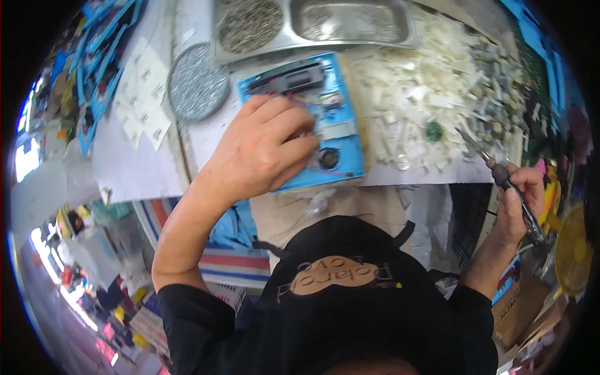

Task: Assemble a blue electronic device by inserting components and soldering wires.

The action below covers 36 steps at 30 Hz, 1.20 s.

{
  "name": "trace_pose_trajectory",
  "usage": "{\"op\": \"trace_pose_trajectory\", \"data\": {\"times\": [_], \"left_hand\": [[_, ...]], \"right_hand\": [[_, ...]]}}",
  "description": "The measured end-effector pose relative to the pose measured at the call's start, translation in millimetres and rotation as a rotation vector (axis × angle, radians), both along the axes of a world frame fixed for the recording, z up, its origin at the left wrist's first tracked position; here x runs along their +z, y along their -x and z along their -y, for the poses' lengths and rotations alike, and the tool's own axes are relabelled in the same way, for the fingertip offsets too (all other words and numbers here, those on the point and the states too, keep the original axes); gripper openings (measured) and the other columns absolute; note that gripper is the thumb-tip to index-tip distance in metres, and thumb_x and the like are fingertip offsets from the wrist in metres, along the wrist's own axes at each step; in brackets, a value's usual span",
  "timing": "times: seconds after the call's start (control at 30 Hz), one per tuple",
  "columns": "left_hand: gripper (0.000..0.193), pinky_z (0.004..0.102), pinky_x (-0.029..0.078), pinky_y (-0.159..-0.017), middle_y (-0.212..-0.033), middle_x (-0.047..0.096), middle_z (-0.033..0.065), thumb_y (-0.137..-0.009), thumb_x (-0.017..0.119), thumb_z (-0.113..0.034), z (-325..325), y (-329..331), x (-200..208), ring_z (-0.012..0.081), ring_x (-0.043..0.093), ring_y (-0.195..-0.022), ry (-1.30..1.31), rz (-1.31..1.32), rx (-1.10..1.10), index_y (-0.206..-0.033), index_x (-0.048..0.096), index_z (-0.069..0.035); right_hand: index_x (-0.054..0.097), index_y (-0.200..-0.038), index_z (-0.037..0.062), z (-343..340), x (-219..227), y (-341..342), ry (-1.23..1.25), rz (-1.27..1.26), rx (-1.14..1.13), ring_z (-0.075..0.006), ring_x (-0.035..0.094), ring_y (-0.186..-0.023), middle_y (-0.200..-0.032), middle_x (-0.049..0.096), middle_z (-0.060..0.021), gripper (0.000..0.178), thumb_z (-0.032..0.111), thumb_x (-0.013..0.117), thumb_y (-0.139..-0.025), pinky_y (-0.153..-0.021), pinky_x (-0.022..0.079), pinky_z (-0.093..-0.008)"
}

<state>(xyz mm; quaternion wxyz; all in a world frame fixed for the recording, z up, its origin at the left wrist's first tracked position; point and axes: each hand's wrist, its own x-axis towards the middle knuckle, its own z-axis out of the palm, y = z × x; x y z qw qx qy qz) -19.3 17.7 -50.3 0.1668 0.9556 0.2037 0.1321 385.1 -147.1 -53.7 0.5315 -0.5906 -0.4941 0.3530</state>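
In front of me lies a blue plastic housing [347, 128], open side up. It holds a dark grey slotted module [294, 79], thin wires, a pale strip and a small round black part [329, 158]. My left hand [265, 147] is over its left half, fingers curled down and closed. What those fingers pinch, if anything, is hidden beneath them. Off to the right, my right hand [522, 200] is wrapped round the black handle of a soldering iron [499, 172]. Its slim metal tip points up and left, near the heap of small parts and apart from the housing.
A metal tray [409, 40] with small metal pieces stands at the back. Left of the housing is a round dish [199, 81] of small silvery pieces, beside white sheets [142, 94]. White plastic parts [406, 94] and grey parts [497, 87] are heaped at right. A yellow fan [574, 247] stands far right.
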Motion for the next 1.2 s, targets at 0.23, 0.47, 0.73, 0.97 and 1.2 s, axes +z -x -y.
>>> {"op": "trace_pose_trajectory", "data": {"times": [0.23, 0.47, 0.73, 0.97, 1.2], "left_hand": [[0.032, 0.0429, 0.047, -0.079, -0.102, 0.067, 0.0057, -0.068, 0.084, -0.016, 13, 5, -12, 0.0271, 0.062, -0.088, -0.129, 0.053, 0.044, -0.098, 0.074, -0.012], [0.032, 0.0435, 0.046, -0.079, -0.101, 0.065, 0.0063, -0.069, 0.086, -0.011, 19, -3, -18, 0.0267, 0.061, -0.085, -0.142, 0.124, 0.081, -0.098, 0.074, -0.01], [0.036, 0.0446, 0.047, -0.081, -0.105, 0.065, 0.0092, -0.07, 0.082, -0.013, 18, 9, -33, 0.029, 0.062, -0.086, -0.106, 0.208, 0.083, -0.105, 0.073, -0.01], [0.039, 0.0388, 0.046, -0.08, -0.105, 0.067, 0.0076, -0.07, 0.073, 0.001, 40, 14, -48, 0.0267, 0.064, -0.09, -0.043, 0.394, 0.404, -0.108, 0.069, -0.007], [0.03, 0.0382, 0.045, -0.08, -0.102, 0.066, 0.0042, -0.07, 0.075, -0.003, 46, 14, -48, 0.0244, 0.063, -0.089, -0.027, 0.404, 0.429, -0.099, 0.069, -0.01]], "right_hand": [[0.058, -0.11, -0.0014, 7, 33, -59, -0.399, -0.065, -0.455, -0.016, 0.059, -0.073, -0.091, 0.061, -0.0088, 0.019, 0.006, 0.062, -0.093, -0.071, 0.053, -0.03], [0.066, -0.098, 0.0, 1, 36, -145, -0.367, 0.173, -0.835, -0.0072, 0.054, -0.066, -0.085, 0.062, -0.0022, 0.007, 0.004, 0.067, -0.092, -0.065, 0.048, -0.0242], [0.067, -0.111, 0.0009, -44, 12, -183, -0.104, -0.564, -0.771, -0.0107, 0.054, -0.071, -0.087, 0.064, -0.0067, 0.021, 0.013, 0.073, -0.095, -0.065, 0.047, -0.0249], [0.069, -0.111, 0.0026, -29, -22, 96, 0.005, 0.274, 0.232, -0.0216, 0.064, -0.094, -0.104, 0.069, -0.0089, 0.04, 0.013, 0.086, -0.076, -0.082, 0.051, -0.0329], [0.069, -0.095, 0.0094, -78, -25, 190, -0.232, 0.777, 0.485, -0.0272, 0.055, -0.087, -0.089, 0.061, -0.0043, 0.031, 0.023, 0.084, -0.072, -0.081, 0.039, -0.0426]]}}
